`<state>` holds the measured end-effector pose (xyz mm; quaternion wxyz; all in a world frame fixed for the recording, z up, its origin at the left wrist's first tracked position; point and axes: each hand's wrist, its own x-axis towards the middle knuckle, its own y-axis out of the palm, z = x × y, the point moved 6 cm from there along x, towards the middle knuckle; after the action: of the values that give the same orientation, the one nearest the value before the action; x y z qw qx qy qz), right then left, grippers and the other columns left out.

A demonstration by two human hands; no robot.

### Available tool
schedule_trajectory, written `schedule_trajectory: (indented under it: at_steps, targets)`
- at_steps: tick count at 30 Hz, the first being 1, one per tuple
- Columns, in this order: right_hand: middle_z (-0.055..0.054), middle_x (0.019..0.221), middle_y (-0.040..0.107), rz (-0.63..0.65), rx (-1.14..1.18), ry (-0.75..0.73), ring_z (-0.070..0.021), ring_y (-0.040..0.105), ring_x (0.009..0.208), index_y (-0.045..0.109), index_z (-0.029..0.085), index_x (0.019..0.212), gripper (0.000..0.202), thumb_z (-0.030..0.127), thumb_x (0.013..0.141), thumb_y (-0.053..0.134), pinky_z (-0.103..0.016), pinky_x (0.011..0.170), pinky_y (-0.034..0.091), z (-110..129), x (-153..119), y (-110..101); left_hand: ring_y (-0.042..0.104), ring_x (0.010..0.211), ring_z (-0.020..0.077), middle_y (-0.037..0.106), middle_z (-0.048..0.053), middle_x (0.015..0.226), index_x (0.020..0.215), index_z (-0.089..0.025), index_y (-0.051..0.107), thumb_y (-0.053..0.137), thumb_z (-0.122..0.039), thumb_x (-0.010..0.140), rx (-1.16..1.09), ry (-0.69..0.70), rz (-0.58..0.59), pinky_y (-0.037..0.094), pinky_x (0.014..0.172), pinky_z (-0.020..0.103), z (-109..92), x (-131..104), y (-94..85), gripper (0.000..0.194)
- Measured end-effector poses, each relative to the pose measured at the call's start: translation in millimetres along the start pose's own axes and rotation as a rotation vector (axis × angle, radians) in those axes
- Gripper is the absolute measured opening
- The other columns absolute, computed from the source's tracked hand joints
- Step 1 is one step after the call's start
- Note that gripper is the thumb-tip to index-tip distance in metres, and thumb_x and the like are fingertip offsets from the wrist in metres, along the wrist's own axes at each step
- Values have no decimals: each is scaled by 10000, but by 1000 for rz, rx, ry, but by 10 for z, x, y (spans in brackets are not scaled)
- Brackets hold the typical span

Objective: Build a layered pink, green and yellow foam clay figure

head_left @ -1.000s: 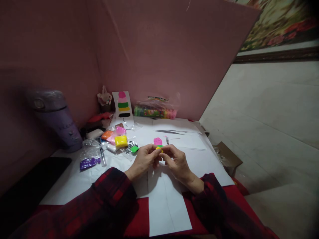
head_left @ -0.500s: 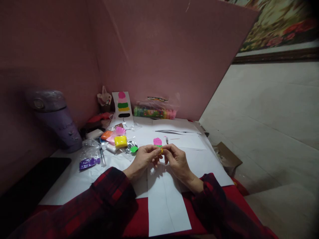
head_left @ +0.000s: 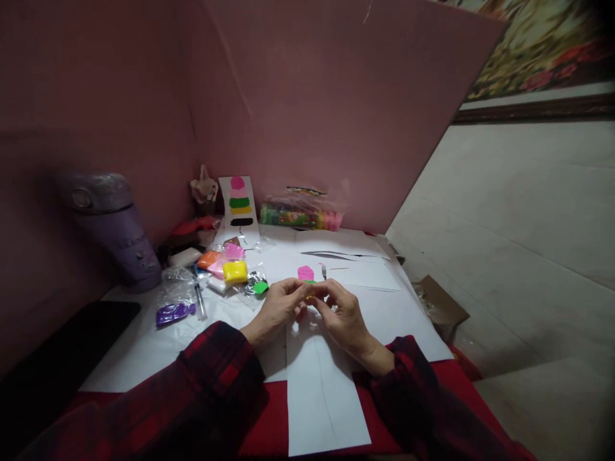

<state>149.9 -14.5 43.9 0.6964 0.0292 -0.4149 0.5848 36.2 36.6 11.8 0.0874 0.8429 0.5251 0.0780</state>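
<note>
The yellow clay (head_left: 309, 298) has slipped mostly from sight — apparently being shaped. The left hand (head_left: 276, 309) and right hand (head_left: 346, 314) pinch it, fingers nearly closed — its form unclear

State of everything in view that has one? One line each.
Left hand: pinching yellow piece
Right hand: pinching yellow piece
Yellow piece: between fingertips, mostly hidden
Purple bottle: lid closed
Color sample card: propped up at the back
Small fork: lying on paper, not held
Yellow packet: in clear wrapping; seal unclear
Long paper strip: near end over red cloth
</note>
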Motion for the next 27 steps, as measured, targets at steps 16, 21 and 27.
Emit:
schedule_trajectory:
  at_steps: [16,21,27]
  targets:
    - [-48,841,676,-30,-45,49,-167,616,708,668,190,938,132,216,899,545,-282,600,481,-45,22,-46,537,459,97,629,27,626,784,-96,663,755,-420,685,-64,26,31,439,448,233,24,29,-23,351]
    - [-33,788,650,-24,-75,-11,-161,591,697,676,196,881,98,202,883,578,-282,624,467,16,25,-45,555,468,101,639,35,648,836,-96,663,741,-446,706,-70,27,67,440,453,224,59,39,-20,381]
    - [-30,784,639,-10,-46,-14,-160,583,691,654,195,846,94,149,865,574,-265,573,437,19,19,-26,523,468,83,588,8,587,821,-98,674,736,-477,713,-14,28,77,405,458,202,20,22,19,399]
